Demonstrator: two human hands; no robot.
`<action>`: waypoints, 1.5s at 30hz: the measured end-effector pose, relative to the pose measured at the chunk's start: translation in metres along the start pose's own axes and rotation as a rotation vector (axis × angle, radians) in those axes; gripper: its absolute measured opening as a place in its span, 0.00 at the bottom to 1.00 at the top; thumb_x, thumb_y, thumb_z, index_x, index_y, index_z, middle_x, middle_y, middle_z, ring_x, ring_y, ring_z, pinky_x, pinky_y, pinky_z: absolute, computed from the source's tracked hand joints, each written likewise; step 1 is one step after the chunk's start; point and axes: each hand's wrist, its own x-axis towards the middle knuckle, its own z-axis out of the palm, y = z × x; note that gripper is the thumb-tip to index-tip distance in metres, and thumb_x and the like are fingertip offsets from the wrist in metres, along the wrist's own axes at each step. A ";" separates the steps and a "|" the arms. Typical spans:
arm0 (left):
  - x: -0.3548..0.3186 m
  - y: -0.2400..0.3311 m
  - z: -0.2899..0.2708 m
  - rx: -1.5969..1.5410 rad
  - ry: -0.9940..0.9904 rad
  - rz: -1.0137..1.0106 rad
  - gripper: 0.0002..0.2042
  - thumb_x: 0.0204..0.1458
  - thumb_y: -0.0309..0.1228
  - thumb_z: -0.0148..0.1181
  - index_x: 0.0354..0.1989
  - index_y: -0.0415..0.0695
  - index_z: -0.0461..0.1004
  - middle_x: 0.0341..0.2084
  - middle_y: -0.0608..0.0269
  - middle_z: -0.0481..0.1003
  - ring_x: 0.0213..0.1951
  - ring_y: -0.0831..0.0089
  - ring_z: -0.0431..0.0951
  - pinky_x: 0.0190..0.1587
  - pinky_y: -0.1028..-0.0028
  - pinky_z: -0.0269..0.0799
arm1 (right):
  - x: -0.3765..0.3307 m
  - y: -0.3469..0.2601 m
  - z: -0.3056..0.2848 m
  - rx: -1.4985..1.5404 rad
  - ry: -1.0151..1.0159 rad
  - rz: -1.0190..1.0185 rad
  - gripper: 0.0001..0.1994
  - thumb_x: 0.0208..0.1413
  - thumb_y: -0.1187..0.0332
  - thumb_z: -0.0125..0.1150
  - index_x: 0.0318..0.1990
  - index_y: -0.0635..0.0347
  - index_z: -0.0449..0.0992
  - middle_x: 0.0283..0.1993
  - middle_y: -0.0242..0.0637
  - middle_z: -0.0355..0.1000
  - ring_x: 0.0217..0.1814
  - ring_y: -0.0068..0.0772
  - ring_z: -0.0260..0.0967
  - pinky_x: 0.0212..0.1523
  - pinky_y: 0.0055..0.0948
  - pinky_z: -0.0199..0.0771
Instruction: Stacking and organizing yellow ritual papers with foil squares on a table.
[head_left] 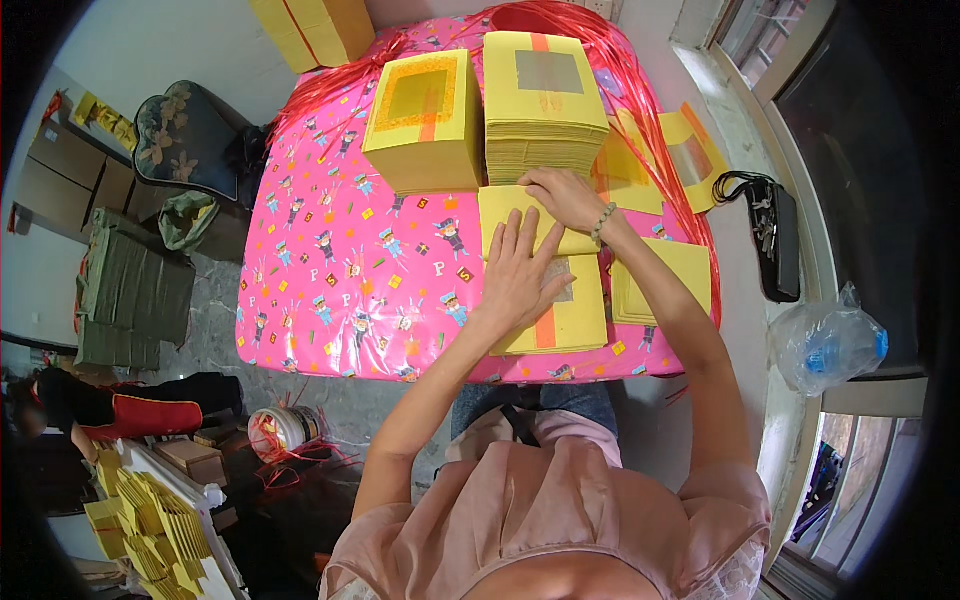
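Note:
My left hand (518,275) lies flat with fingers spread on a yellow paper sheet (572,322) that has an orange stripe and rests on the pink patterned tablecloth (340,270). My right hand (565,197), with a bead bracelet at the wrist, presses on the folded upper part of the yellow paper (505,205), fingers bent down on it. Just beyond the hands stand two tall stacks of yellow paper: one with a silver square on top (543,100) and one with a gold square (425,120).
More yellow sheets lie to the right (665,285) and far right (690,150). Red plastic string (640,75) runs around the table's far edge. A black pouch (775,235) and a clear bag (825,345) sit on the windowsill. Folded yellow papers (150,530) lie at lower left.

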 end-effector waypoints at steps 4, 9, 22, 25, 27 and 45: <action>0.000 0.000 0.001 0.001 -0.004 -0.004 0.35 0.58 0.54 0.54 0.71 0.50 0.58 0.69 0.39 0.54 0.70 0.38 0.51 0.70 0.44 0.46 | -0.001 0.003 0.006 0.008 0.075 -0.028 0.13 0.64 0.65 0.50 0.48 0.62 0.77 0.48 0.47 0.77 0.53 0.51 0.72 0.54 0.46 0.71; 0.000 0.000 0.001 -0.003 0.000 -0.012 0.35 0.58 0.55 0.54 0.71 0.51 0.58 0.69 0.39 0.53 0.70 0.37 0.50 0.69 0.44 0.46 | 0.000 0.005 0.003 0.012 0.005 -0.024 0.14 0.64 0.64 0.50 0.49 0.61 0.77 0.47 0.48 0.76 0.52 0.52 0.72 0.54 0.46 0.71; -0.001 0.002 0.005 0.005 -0.002 -0.041 0.36 0.59 0.56 0.51 0.72 0.51 0.57 0.69 0.37 0.52 0.70 0.34 0.47 0.69 0.43 0.45 | 0.001 0.003 0.002 0.021 -0.054 0.024 0.16 0.64 0.60 0.51 0.50 0.60 0.76 0.50 0.46 0.75 0.56 0.50 0.70 0.57 0.46 0.69; -0.001 0.003 0.006 0.009 -0.014 -0.042 0.36 0.59 0.56 0.51 0.72 0.50 0.57 0.69 0.37 0.53 0.70 0.33 0.47 0.69 0.43 0.45 | -0.001 0.004 0.000 0.025 -0.061 0.028 0.15 0.64 0.61 0.52 0.51 0.60 0.76 0.52 0.46 0.74 0.56 0.50 0.70 0.57 0.47 0.69; -0.001 0.003 0.007 0.003 -0.003 -0.035 0.36 0.59 0.56 0.51 0.72 0.49 0.57 0.69 0.37 0.52 0.70 0.33 0.47 0.69 0.42 0.45 | -0.006 0.003 0.002 -0.012 0.023 -0.024 0.15 0.63 0.64 0.53 0.52 0.62 0.75 0.52 0.47 0.74 0.56 0.50 0.70 0.56 0.45 0.69; -0.003 0.002 0.003 0.017 -0.061 -0.025 0.36 0.57 0.53 0.53 0.71 0.47 0.59 0.71 0.38 0.50 0.71 0.32 0.44 0.70 0.42 0.44 | -0.138 -0.046 0.005 -0.306 0.007 -0.021 0.34 0.65 0.58 0.49 0.72 0.67 0.50 0.77 0.50 0.47 0.81 0.47 0.37 0.77 0.55 0.32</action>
